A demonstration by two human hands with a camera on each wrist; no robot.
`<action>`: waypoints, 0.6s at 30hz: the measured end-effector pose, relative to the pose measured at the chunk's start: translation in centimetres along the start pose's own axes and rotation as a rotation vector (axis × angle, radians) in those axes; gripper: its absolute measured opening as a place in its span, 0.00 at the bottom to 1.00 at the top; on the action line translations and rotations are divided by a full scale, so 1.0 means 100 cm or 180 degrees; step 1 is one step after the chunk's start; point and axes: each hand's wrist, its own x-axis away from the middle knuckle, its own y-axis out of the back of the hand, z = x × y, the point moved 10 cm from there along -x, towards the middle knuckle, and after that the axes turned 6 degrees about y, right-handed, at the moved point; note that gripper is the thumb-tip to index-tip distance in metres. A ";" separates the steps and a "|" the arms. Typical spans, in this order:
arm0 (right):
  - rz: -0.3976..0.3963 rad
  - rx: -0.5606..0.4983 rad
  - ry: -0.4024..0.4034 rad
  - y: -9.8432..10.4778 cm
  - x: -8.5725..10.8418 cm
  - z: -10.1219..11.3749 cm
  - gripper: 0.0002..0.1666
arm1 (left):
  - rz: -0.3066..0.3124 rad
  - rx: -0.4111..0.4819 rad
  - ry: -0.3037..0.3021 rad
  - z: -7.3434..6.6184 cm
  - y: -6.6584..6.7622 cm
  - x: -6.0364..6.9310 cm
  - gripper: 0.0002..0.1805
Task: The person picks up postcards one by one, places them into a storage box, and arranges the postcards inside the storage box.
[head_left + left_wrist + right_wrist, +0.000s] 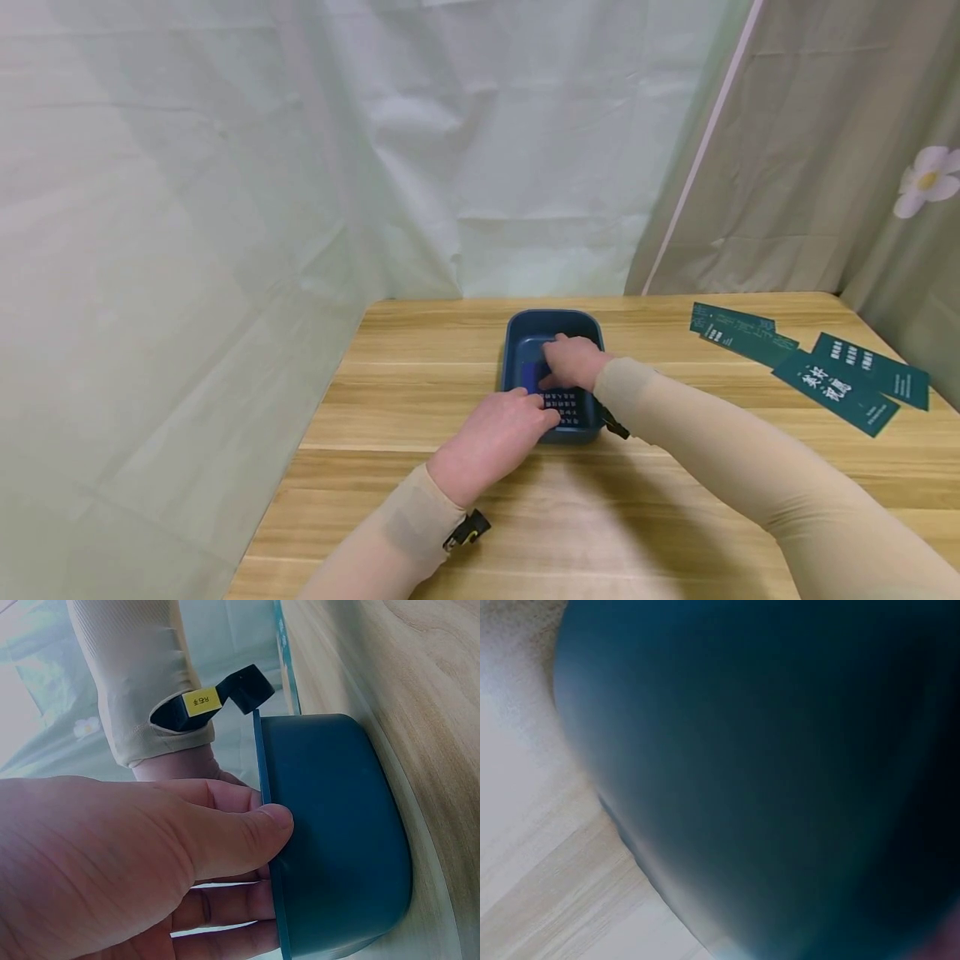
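Tray (555,321), deep and dark blue with rounded corners, sits upright at the middle of the worktop (420,375), its long axis running away from the person. Inside, towards its near end, lies a printed card (579,408), dark with rows of pale characters; a brighter blue patch (531,377) shows beside it, and I cannot tell whether the two are one piece.

The relation I attend to is this: the card lies between the two hands, at the fingers of the left and just nearer the person than the right. The left hand (495,429) holds the tray's near-left edge; from its wrist camera I see the thumb against the outer wall and the fingers behind the rim. The right hand (577,362) reaches across the right wall into the tray, thumb and fingers parted, with nothing visible between them. Whether its thumb touches the card I cannot tell; its wrist camera gives me mostly blurred blue wall.

Farther out, well to the right of the tray, green cards (836,390) with pale lettering lie in two overlapping groups. Pale curtains (540,167) hang behind the worktop.
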 end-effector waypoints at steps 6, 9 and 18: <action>0.0011 0.0148 0.0060 -0.001 -0.002 0.002 0.37 | -0.0012 -0.0017 -0.0009 0.000 0.001 0.000 0.07; 0.0017 0.0186 0.0075 -0.001 -0.002 0.002 0.37 | -0.0009 -0.0022 -0.0012 0.000 0.001 0.000 0.07; -0.0018 0.0039 0.0035 -0.002 -0.001 -0.001 0.40 | 0.0043 -0.0007 0.0006 0.000 0.000 0.000 0.08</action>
